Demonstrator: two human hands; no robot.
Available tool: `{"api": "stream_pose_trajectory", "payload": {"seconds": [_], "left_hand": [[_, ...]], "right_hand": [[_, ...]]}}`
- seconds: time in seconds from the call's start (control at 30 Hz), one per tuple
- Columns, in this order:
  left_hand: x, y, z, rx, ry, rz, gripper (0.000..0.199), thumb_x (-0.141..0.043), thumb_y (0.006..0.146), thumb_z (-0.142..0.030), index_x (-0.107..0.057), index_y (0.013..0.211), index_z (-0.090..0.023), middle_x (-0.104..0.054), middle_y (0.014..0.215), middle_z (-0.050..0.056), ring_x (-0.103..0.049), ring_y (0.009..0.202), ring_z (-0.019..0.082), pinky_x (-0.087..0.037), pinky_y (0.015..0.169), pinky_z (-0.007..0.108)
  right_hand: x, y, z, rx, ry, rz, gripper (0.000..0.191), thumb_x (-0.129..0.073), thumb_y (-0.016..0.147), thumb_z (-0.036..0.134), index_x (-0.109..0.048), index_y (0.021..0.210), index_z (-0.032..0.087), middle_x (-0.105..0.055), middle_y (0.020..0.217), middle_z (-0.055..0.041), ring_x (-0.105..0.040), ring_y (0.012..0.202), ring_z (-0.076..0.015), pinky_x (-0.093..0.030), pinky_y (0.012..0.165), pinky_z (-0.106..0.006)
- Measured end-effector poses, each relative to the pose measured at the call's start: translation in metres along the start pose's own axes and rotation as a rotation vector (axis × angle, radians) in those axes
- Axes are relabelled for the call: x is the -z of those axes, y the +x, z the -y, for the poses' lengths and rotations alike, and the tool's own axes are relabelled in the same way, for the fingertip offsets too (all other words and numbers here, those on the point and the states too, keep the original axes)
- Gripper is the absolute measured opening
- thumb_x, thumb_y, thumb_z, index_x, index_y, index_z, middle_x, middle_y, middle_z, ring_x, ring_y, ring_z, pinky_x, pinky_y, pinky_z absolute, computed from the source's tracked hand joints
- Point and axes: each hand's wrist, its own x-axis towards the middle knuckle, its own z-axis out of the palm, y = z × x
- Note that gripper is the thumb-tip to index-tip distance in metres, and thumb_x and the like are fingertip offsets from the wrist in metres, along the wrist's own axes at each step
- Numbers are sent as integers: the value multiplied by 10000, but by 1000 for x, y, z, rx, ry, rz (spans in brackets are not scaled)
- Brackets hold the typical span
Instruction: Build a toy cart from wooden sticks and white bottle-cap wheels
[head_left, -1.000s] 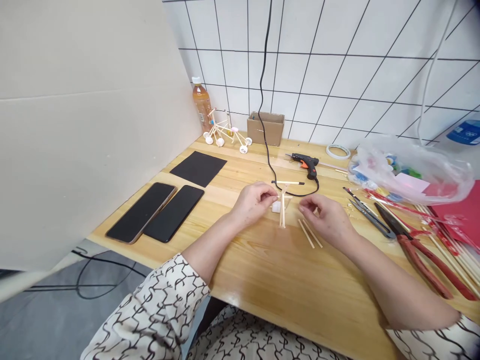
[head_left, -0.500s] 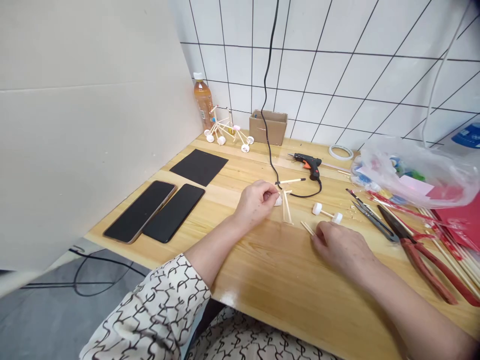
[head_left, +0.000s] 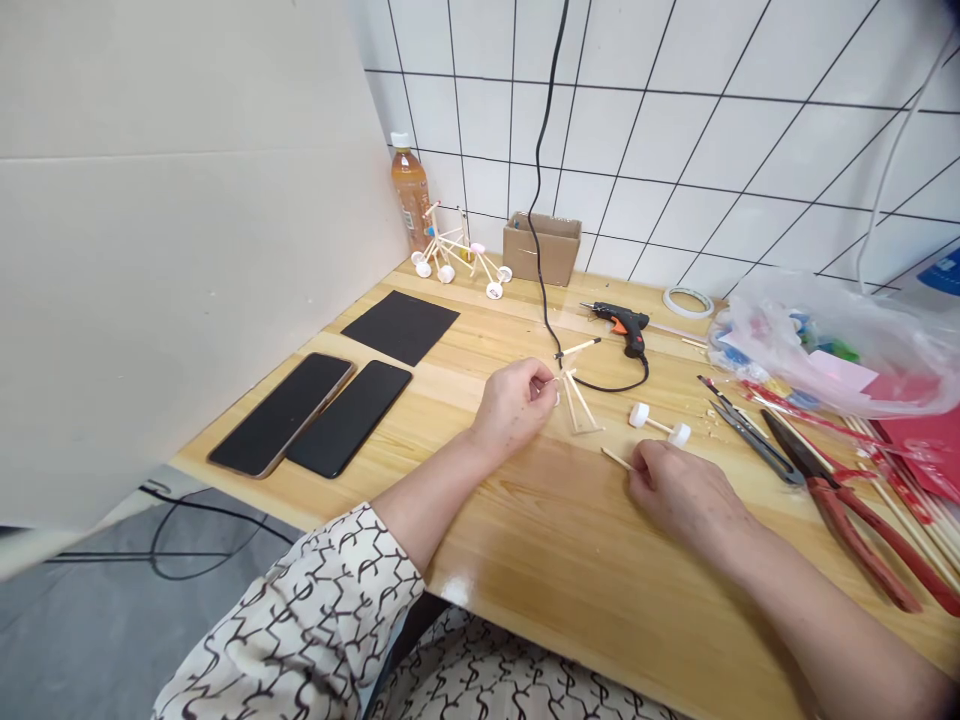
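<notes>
My left hand pinches a small frame of thin wooden sticks near its top, above the wooden table. A white wheel-like piece partly shows at the fingertips, and one frame stick has a dark tip. The rest of the grip is hidden by my fingers. My right hand is closed around a short wooden stick, whose bare end points left toward the frame. Just beyond my right hand lies an axle with two white wheels, apart from the fingers.
A black glue gun lies behind the hands, its cord trailing nearby. Pliers, scissors and a plastic bag crowd the right. Two phones and black sheet lie left. A stick model, bottle and cardboard box stand behind.
The stick frame in my left hand has turned, its lower end shifting slightly right. Two stick ends showed at my right hand before; now one shows. The view has shifted slightly.
</notes>
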Motion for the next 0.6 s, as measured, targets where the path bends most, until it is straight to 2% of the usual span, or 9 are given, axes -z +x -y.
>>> {"api": "stream_pose_trajectory", "payload": {"seconds": [0.33, 0.47, 0.6], "left_hand": [[1, -5, 1, 7, -16, -6, 108, -555, 764, -250, -602, 736, -157, -624, 646, 8, -562, 568, 109, -449, 554, 219], [1, -6, 1, 30, -42, -24, 105, -562, 758, -249, -606, 753, -154, -626, 654, 7, -566, 573, 107, -456, 558, 218], [2, -6, 0, 56, -75, -33, 105, -566, 755, -249, -607, 754, -152, -617, 640, 3, -563, 567, 103, -453, 549, 211]], "right_hand": [[-5, 1, -6, 66, 130, -15, 133, -411, 793, 212, -504, 698, 202, -619, 723, -48, -544, 645, -175, -328, 564, -267], [-13, 5, -15, 159, 381, -13, 122, -426, 807, 274, -476, 716, 212, -556, 655, -2, -487, 594, -144, -334, 548, -256], [-16, 6, -18, 281, 682, 53, 159, -428, 831, 328, -463, 734, 207, -503, 653, 15, -451, 601, -130, -351, 546, -248]]}}
